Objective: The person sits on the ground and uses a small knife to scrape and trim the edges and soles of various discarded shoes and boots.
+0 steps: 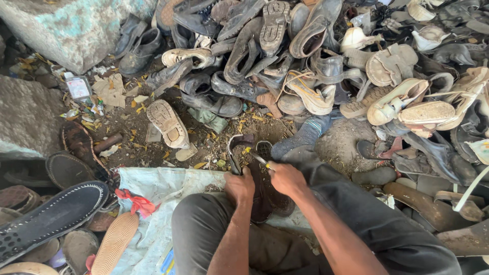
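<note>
Between the knees, the left hand (239, 186) is closed round a dark shoe (260, 178), and the right hand (286, 178) pinches a yellow-handled tool (260, 160) against it. Left beyond the shoe lies a flat rectangular white-and-red package (78, 87); behind, a shoe pile (326, 61).

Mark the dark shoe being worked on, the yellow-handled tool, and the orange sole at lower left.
dark shoe (265, 196), head view, on its upper between the knees.
yellow-handled tool (261, 161), head view, on its metal shaft.
orange sole (115, 243), head view, mid-sole.
</note>
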